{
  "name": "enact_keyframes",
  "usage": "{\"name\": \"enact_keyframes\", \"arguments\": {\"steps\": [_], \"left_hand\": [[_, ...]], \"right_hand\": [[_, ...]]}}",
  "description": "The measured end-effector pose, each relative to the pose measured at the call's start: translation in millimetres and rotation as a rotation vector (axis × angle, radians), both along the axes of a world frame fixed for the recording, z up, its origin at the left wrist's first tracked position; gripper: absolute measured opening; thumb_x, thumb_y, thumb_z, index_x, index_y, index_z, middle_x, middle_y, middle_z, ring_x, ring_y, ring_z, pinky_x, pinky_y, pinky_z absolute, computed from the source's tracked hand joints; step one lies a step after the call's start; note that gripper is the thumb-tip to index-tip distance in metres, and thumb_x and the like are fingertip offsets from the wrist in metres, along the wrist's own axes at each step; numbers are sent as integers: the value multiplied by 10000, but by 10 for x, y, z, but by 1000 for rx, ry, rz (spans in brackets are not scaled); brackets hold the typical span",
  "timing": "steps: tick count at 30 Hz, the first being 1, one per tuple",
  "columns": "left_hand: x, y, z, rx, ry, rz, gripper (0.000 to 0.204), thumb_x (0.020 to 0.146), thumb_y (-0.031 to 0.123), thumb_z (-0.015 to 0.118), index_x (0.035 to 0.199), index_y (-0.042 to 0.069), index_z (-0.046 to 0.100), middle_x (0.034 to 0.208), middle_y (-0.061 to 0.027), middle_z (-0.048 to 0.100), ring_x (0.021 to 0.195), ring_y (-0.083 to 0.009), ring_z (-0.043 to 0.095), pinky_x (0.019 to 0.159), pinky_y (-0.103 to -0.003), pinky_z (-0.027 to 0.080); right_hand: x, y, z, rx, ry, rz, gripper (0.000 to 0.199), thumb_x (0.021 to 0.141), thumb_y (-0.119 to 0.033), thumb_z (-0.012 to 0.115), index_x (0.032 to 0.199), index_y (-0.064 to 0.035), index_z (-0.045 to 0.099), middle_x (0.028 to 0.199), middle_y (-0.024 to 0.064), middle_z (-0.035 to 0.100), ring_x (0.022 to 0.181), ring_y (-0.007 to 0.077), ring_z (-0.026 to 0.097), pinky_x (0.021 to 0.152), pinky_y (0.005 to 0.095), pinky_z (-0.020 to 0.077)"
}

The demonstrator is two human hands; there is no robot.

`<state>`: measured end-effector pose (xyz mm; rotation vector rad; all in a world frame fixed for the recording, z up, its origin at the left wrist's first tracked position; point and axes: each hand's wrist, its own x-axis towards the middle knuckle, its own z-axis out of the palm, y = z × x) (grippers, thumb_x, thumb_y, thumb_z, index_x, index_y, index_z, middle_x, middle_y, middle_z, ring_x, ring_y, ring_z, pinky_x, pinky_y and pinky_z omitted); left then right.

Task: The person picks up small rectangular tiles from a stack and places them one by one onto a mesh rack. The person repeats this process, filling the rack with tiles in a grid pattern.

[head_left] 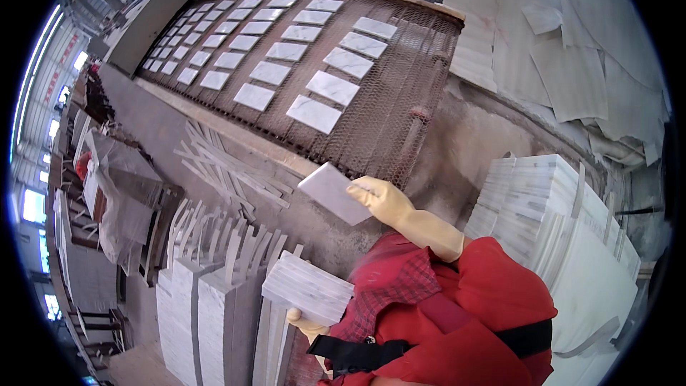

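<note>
A single white-grey marble tile (pixel 332 191) is pinched at one edge by my right hand (pixel 386 201), in a cream rubber glove. It is held out at the near end of a brown mesh belt (pixel 386 125). Low and close to my body, my left hand (pixel 309 323), also gloved, is closed under a stack of marble tiles (pixel 306 286) that leans against my clothing. Part of that hand is hidden by the stack and a sleeve. On the belt lie rows of spaced marble tiles (pixel 314 113).
Tall stacks of stone slabs (pixel 214 307) stand at the lower left, with thin stone strips (pixel 229 171) beyond them. White slabs (pixel 572 221) bound with straps are close on my right. Large pale sheets (pixel 564 71) cover the far right. A box-shaped housing (pixel 146 25) spans the belt's far end.
</note>
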<state>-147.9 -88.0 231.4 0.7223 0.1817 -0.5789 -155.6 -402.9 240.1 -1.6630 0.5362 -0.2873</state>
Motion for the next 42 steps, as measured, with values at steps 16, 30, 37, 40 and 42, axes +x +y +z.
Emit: {"name": "enact_keyframes", "arguments": {"steps": [16, 30, 37, 40, 42], "left_hand": [[549, -220, -414, 34, 121, -236, 1063, 677, 471, 833, 1591, 42, 501, 1486, -168, 642, 1328, -380, 642, 1127, -544, 532], [830, -221, -393, -93, 85, -304, 1016, 703, 487, 859, 1555, 55, 516, 1420, -159, 661, 1264, -361, 666, 1059, -530, 567], [844, -364, -228, -66, 70, -276, 1077, 675, 528, 871, 1569, 46, 514, 1422, -169, 666, 1283, -368, 662, 1086, -526, 560], [897, -686, 99, -81, 60, -355, 1117, 663, 558, 865, 1585, 42, 501, 1436, -185, 661, 1286, -373, 670, 1098, -522, 563], [895, -872, 175, -84, 50, -407, 1127, 664, 556, 851, 1595, 33, 492, 1449, -201, 655, 1294, -377, 673, 1111, -521, 563]], "right_hand": [[-222, -1518, -529, -360, 187, -404, 380, 1086, -352, 681, 1289, -37, 743, 1150, 186, 792, 1080, 295, 763, 973, 388, 564], [20, -1900, -911, -808, 224, -39, 348, 1043, -287, 696, 1336, -108, 753, 1255, 170, 787, 1194, 344, 726, 1035, 446, 563], [-9, -666, 170, -246, 120, 156, 586, 1029, -453, 737, 1536, -191, 604, 1413, 143, 710, 1271, 285, 697, 1098, 426, 553], [99, 28, 689, 293, 279, 487, 810, 996, -540, 774, 1654, -166, 485, 1518, 195, 645, 1352, 312, 657, 1167, 439, 525], [76, 364, 254, -108, 219, 429, 1009, 907, -619, 828, 1640, -30, 464, 1519, 267, 621, 1426, 325, 600, 1186, 413, 492]]}}
